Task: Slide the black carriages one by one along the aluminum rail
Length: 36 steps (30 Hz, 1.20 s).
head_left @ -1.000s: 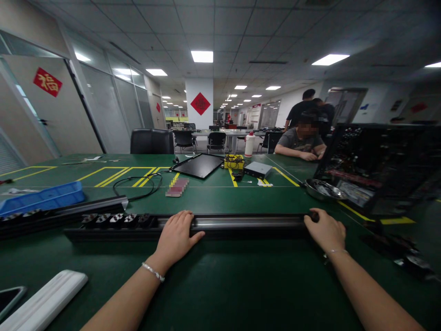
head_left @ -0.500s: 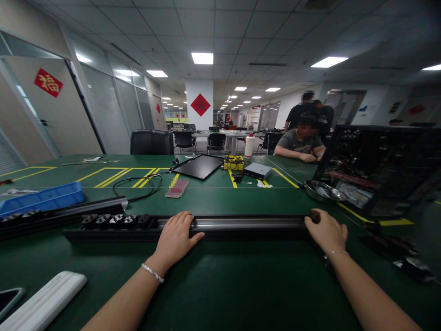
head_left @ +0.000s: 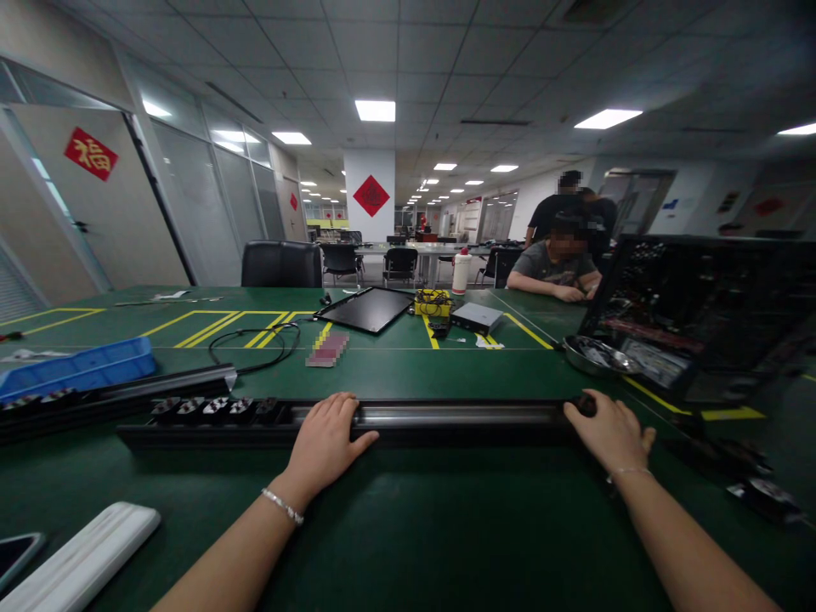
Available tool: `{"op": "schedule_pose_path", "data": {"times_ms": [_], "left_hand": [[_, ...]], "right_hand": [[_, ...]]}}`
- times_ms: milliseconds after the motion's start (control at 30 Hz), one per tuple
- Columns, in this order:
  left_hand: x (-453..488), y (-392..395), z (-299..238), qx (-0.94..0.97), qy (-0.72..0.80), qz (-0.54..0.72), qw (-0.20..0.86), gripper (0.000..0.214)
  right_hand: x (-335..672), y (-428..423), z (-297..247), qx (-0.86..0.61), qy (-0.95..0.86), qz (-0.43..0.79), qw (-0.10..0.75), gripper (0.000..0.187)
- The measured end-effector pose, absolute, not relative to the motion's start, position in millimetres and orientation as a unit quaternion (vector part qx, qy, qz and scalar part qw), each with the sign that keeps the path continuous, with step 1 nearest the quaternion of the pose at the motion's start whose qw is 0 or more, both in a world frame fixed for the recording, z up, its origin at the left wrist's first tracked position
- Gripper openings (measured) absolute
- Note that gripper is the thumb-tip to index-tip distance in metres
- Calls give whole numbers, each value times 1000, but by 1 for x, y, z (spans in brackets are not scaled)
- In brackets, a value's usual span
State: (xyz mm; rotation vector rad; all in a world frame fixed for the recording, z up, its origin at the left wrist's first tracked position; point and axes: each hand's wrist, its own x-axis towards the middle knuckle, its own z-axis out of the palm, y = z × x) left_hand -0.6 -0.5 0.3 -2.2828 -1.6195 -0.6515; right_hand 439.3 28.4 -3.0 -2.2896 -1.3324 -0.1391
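A white bar (head_left: 82,557) lies nearer than the rail (head_left: 459,415), off its left end. The left hand (head_left: 324,438) is spread across the rail's middle, thumb apart; the right hand (head_left: 609,432) pinches a dark piece (head_left: 585,405) at the rail's right end. Sockets (head_left: 215,408) line the rail's left part. Beyond the rail are a blue tray (head_left: 82,367) to its left, a bowl (head_left: 596,353) to its right, then a bottle (head_left: 460,274) and a seated person (head_left: 553,270).

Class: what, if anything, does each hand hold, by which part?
Left hand: the black rail, near its middle. Right hand: a small dark piece; part unclear.
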Motion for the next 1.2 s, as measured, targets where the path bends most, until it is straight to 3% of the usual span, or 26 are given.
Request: {"op": "schedule_pose_path", "data": {"times_ms": [1200], "left_hand": [[-1, 0, -1, -787, -562, -223, 124, 51]], "right_hand": [[459, 33, -4, -855, -444, -41, 265, 55]]}}
